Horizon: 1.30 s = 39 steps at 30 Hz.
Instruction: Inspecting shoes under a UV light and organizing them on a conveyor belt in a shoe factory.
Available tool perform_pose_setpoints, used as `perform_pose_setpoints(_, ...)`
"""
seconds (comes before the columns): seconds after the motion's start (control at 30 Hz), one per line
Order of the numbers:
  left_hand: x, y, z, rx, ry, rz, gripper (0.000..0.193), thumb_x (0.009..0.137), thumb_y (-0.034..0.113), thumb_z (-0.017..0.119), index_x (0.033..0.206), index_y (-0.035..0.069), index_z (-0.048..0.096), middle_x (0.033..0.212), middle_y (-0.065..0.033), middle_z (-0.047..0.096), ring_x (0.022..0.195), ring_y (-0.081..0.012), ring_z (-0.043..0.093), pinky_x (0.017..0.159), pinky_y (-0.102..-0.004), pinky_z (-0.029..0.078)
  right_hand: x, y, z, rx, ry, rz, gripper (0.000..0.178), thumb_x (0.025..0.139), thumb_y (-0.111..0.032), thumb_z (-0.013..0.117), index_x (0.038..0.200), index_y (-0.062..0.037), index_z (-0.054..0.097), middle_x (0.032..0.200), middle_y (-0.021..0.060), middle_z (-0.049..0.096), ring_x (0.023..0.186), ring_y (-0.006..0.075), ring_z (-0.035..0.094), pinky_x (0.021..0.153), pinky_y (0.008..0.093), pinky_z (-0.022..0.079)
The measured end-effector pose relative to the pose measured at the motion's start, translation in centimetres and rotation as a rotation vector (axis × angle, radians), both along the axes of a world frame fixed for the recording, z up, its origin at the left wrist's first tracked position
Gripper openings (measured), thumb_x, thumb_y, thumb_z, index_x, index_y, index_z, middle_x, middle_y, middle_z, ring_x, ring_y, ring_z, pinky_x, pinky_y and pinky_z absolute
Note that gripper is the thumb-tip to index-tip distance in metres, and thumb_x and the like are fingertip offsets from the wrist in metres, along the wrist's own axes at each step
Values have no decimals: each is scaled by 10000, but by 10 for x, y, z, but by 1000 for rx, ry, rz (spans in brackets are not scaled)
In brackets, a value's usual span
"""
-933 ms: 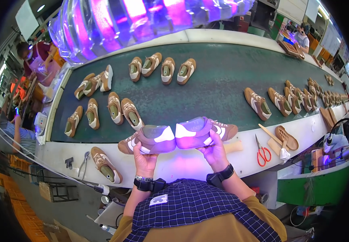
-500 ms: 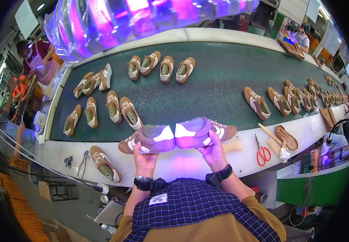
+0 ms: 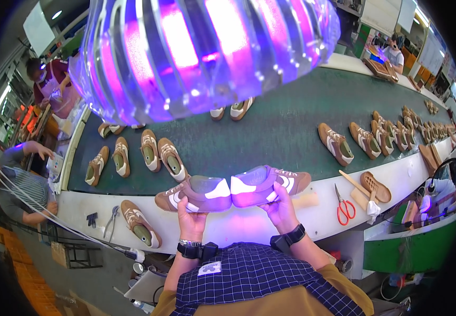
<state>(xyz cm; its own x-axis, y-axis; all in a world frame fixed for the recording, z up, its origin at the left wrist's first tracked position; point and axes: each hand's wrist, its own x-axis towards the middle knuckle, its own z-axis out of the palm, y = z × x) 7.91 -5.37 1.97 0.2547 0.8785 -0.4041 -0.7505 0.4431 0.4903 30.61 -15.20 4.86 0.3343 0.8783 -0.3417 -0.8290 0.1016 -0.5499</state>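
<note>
One shoe (image 3: 197, 198) is gripped in the left hand (image 3: 190, 222), another shoe (image 3: 264, 192) in the right hand (image 3: 281, 211). Heel to heel, both can presumably be compared.

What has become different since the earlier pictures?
The purple-lit lamp sits lower in view, covering some far shoes; perhaps the camera tilted. At left, the striped-shirt worker now reaches toward a white box. Left grip and right grip still hold two shoes heel to heel.
</note>
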Motion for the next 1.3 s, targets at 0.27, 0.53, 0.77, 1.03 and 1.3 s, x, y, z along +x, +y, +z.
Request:
perform_pose_setpoints(0.27,1,0,15,65,49,4,485,803,306,602,1227,97,494,1178,-57,571,1075,-233,553,915,-421,464,4,-1,8,-1,-81,1,461,863,-247,598,1255,-73,429,1147,84,555,1027,208,576,801,407,534)
perform_pose_setpoints(0.53,-9,4,-4,38,-24,36,535,786,274,608,1266,93,457,1222,-75,544,1113,-250,533,955,-409,444,4,2,1,-25,-34,58,469,860,-272,595,1257,-79,437,1153,83,554,1036,231,578,807,441,539)
perform_pose_setpoints(0.77,-57,-15,-63,-94,-78,-100,466,854,327,508,1236,61,484,1151,-97,586,1060,-248,564,936,-395,451,5,3,-10,65,23,88,500,888,-386,477,1278,-76,439,1221,104,537,1103,246,542,932,389,462)
perform_pose_setpoints(1.03,-129,-46,-72,36,938,65,307,840,138,536,1117,7,540,978,-127,595,885,-220,590,809,-385,476,6,7,-20,56,21,172,502,885,-377,473,1289,-80,431,1242,110,524,1104,246,543,919,388,473)
perform_pose_setpoints(1.3,-200,-3,-70,-126,1897,320,845,551,323,759,1181,-117,409,1163,-286,482,1137,-404,418,1009,-442,307,-14,6,-9,29,10,228,525,863,-430,488,1256,-82,459,1140,96,578,994,228,593,838,375,511)
